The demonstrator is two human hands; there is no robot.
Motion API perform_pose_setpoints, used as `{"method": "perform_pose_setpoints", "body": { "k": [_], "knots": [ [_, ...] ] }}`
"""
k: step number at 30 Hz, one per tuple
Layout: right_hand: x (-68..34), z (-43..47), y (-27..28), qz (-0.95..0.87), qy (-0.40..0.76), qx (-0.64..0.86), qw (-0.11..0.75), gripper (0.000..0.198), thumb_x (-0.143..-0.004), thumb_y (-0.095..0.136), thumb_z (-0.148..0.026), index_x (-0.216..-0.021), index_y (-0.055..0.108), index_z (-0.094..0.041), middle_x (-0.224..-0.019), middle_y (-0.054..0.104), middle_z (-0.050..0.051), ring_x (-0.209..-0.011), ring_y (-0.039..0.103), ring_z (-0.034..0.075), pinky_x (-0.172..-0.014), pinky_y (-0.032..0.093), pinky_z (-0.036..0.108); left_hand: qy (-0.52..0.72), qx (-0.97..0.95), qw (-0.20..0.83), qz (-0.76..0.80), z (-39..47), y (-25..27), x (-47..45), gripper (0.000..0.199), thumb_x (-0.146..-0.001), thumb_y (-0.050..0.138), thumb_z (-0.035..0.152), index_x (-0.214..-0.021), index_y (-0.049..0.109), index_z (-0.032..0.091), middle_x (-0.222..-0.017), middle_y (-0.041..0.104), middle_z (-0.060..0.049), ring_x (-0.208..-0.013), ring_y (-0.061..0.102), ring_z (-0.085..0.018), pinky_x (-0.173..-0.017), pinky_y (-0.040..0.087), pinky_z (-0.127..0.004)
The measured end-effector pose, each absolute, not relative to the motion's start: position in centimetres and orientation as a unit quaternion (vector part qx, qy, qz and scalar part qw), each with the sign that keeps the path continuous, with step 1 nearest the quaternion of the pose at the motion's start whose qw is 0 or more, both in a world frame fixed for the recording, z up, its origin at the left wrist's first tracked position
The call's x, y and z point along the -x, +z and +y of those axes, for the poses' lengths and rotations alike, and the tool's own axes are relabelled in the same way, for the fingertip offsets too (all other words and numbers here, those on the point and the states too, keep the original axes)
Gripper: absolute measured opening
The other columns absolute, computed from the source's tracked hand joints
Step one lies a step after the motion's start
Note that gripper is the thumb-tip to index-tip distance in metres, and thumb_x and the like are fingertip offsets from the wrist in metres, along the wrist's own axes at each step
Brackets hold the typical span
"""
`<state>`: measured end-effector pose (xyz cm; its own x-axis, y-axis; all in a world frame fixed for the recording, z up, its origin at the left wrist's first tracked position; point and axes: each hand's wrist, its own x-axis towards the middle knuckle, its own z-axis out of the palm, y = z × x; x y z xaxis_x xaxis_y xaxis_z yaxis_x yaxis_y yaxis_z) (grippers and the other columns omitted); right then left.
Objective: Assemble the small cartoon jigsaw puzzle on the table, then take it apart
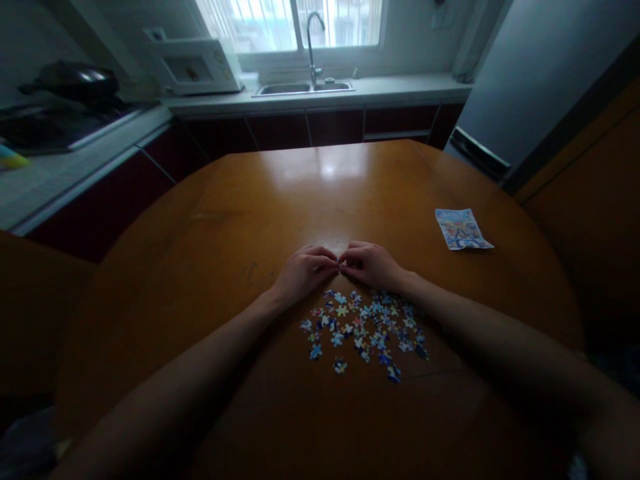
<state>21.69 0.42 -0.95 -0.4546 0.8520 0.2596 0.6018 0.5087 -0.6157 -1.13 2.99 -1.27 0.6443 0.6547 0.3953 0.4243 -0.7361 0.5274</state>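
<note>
Scattered jigsaw puzzle pieces (367, 323), mostly blue and white, lie loose on the brown wooden table (240, 220). Just beyond the pile my left hand (307, 270) and my right hand (369, 263) meet fingertip to fingertip. Between those pinched fingertips a small puzzle piece (339, 265) shows, mostly covered, and both hands seem to grip it. Whether it is one piece or two joined pieces I cannot tell. My right wrist passes over the far right edge of the pile.
A creased printed sheet (463, 230) lies on the table's right side. Beyond the table, a counter holds a sink (305, 88) and a white microwave (197, 65). A dark pan (75, 80) stands on the stove at left; a refrigerator (545, 73) stands at right.
</note>
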Motion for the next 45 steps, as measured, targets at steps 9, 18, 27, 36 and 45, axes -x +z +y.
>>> {"method": "perform_pose_setpoints", "body": {
  "k": [9, 18, 27, 36, 45],
  "knots": [
    [-21.73, 0.49, -0.87, -0.83, 0.215, 0.439, 0.269, 0.011, -0.091, 0.07, -0.031, -0.088, 0.078, -0.024, -0.09, 0.07, 0.004, -0.081, 0.062, 0.016, -0.072, 0.043, 0.03, 0.29, -0.884, 0.199, 0.309, 3.17, -1.42, 1.14, 0.015, -0.092, 0.071, 0.036, -0.084, 0.079, 0.027, -0.099, 0.076, -0.005, -0.089, 0.067, -0.019, -0.083, 0.052, -0.035],
    [-21.52, 0.47, -0.76, -0.813, 0.228, 0.457, 0.279, 0.01, -0.089, 0.074, -0.033, -0.087, 0.077, -0.024, -0.087, 0.07, 0.003, -0.076, 0.061, 0.015, -0.07, 0.041, 0.029, 0.29, -0.879, 0.21, 0.316, 3.1, -1.1, 1.09, 0.014, -0.09, 0.074, 0.036, -0.084, 0.079, 0.025, -0.098, 0.077, -0.006, -0.087, 0.068, -0.019, -0.081, 0.054, -0.035],
    [-21.39, 0.45, -0.68, -0.813, 0.226, 0.462, 0.273, 0.007, -0.088, 0.073, -0.029, -0.087, 0.077, -0.023, -0.087, 0.069, 0.003, -0.076, 0.06, 0.015, -0.069, 0.041, 0.028, 0.298, -0.876, 0.228, 0.303, 3.1, -0.95, 1.09, 0.01, -0.09, 0.073, 0.028, -0.084, 0.079, 0.023, -0.098, 0.076, -0.006, -0.089, 0.069, -0.019, -0.081, 0.054, -0.034],
    [-21.46, 0.41, -0.98, -0.818, 0.21, 0.456, 0.28, 0.009, -0.088, 0.071, -0.03, -0.091, 0.077, -0.023, -0.087, 0.069, 0.003, -0.074, 0.06, 0.015, -0.069, 0.043, 0.029, 0.318, -0.863, 0.236, 0.314, 2.99, -1.26, 0.82, 0.007, -0.088, 0.075, 0.029, -0.084, 0.078, 0.023, -0.096, 0.076, -0.005, -0.085, 0.068, -0.018, -0.078, 0.055, -0.033],
    [-21.44, 0.31, -0.64, -0.816, 0.21, 0.468, 0.268, 0.011, -0.089, 0.07, -0.029, -0.092, 0.077, -0.022, -0.086, 0.069, 0.005, -0.076, 0.061, 0.016, -0.069, 0.043, 0.03, 0.318, -0.862, 0.242, 0.31, 2.73, -1.0, 0.74, 0.007, -0.089, 0.074, 0.025, -0.085, 0.078, 0.022, -0.095, 0.075, -0.005, -0.084, 0.068, -0.017, -0.076, 0.055, -0.031]
  ]
}}
